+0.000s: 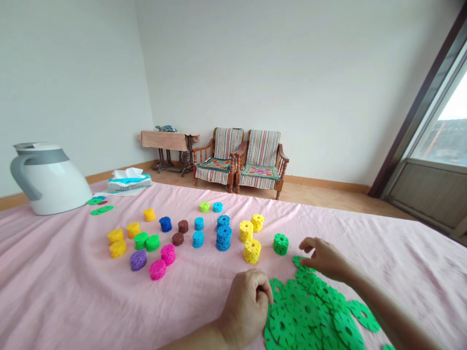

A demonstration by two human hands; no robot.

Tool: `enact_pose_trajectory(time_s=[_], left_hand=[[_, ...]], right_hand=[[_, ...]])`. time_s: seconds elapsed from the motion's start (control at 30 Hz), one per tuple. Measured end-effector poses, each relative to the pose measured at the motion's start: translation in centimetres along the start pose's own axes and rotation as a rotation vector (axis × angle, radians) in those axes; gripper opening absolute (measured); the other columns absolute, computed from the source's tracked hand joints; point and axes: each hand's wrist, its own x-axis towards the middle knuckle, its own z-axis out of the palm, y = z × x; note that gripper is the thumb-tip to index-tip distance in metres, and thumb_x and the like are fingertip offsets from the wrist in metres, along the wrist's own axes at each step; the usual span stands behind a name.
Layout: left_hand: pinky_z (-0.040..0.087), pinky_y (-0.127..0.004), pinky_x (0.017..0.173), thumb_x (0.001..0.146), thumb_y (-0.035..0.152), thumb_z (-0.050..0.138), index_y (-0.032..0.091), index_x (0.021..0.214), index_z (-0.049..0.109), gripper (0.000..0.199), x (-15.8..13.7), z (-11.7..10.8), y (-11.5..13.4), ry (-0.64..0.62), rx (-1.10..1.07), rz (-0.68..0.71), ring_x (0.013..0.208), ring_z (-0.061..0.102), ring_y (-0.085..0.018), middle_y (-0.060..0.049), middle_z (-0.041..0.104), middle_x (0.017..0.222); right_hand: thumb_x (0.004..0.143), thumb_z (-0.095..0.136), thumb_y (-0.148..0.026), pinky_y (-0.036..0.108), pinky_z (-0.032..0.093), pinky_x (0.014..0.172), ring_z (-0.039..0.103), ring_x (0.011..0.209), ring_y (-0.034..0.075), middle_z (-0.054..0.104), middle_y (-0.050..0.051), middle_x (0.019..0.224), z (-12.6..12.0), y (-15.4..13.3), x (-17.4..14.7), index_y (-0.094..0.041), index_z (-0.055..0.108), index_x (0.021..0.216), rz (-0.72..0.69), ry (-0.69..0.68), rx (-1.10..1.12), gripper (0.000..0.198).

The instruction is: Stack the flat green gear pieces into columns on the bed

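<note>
A pile of flat, notched green plastic discs [306, 311] lies at the front right of the pink cloth. My left hand [246, 304] is curled closed at the pile's left edge; whatever its fingers may hold is hidden. Just over the far end of the pile is my right hand [324, 257], fingers bent and apart, above a loose green disc [299, 263]. Beyond the hands stands a short stack of green discs [280, 244]. Left of it are stacks of yellow discs [252, 251] and blue discs [224, 238].
More small stacks spread leftward, including pink [158, 270], purple [138, 260] and brown [178, 238]. A white-grey jug [58, 184] and a tissue box [129, 182] stand at the left rear. Two wooden chairs [260, 170] are beyond the table.
</note>
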Motion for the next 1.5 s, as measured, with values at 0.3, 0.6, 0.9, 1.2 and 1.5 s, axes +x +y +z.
enact_pose_trajectory(time_s=[0.3, 0.6, 0.9, 1.2, 1.5], left_hand=[[0.035, -0.021, 0.057, 0.051, -0.004, 0.032, 0.015, 0.051, 0.056, 0.031, -0.1, -0.1, 0.2, 0.005, 0.006, 0.0, 0.057, 0.053, -0.012, 0.001, 0.055, 0.053], [0.035, -0.021, 0.058, 0.054, -0.004, 0.033, 0.016, 0.052, 0.056, 0.03, -0.1, 0.0, 0.0, 0.006, 0.028, 0.009, 0.058, 0.053, -0.012, 0.001, 0.055, 0.054], [0.035, -0.021, 0.059, 0.053, -0.003, 0.033, 0.016, 0.052, 0.055, 0.029, 0.0, 0.0, 0.1, 0.0, 0.026, 0.004, 0.059, 0.053, -0.012, 0.001, 0.055, 0.054], [0.035, -0.021, 0.058, 0.053, -0.003, 0.033, 0.015, 0.051, 0.056, 0.029, -0.1, -0.1, 0.2, 0.0, 0.015, -0.014, 0.057, 0.054, -0.012, 0.001, 0.055, 0.054], [0.035, -0.02, 0.058, 0.052, -0.002, 0.033, 0.016, 0.051, 0.056, 0.028, 0.0, 0.0, 0.0, 0.001, -0.003, 0.0, 0.057, 0.053, -0.011, 0.002, 0.056, 0.054]], right_hand=[[0.066, 0.056, -0.022, 0.029, 0.044, 0.074, 0.059, 0.078, 0.019, 0.061, 0.007, 0.09, -0.3, 0.7, -1.7, -0.017, 0.061, 0.09, -0.071, -0.095, -0.226, 0.025], [0.063, 0.059, -0.021, 0.027, 0.041, 0.065, 0.057, 0.071, 0.017, 0.062, 0.003, 0.079, -0.4, 1.3, -1.8, -0.019, 0.056, 0.074, -0.049, -0.024, -0.201, 0.012], [0.067, 0.064, -0.03, 0.019, 0.036, 0.045, 0.052, 0.049, 0.009, 0.055, -0.003, 0.052, -0.7, -1.6, 0.2, -0.017, 0.056, 0.064, 0.231, 0.002, 0.68, 0.016], [0.069, 0.062, -0.02, 0.018, 0.042, 0.043, 0.054, 0.043, 0.008, 0.056, -0.003, 0.045, 1.5, -4.2, 2.8, -0.017, 0.053, 0.062, 0.366, 0.012, 0.78, 0.012], [0.072, 0.056, -0.022, 0.02, 0.042, 0.044, 0.058, 0.047, 0.011, 0.06, 0.0, 0.054, 1.3, -3.1, 2.9, -0.017, 0.053, 0.063, 0.329, 0.068, 0.566, 0.011]])
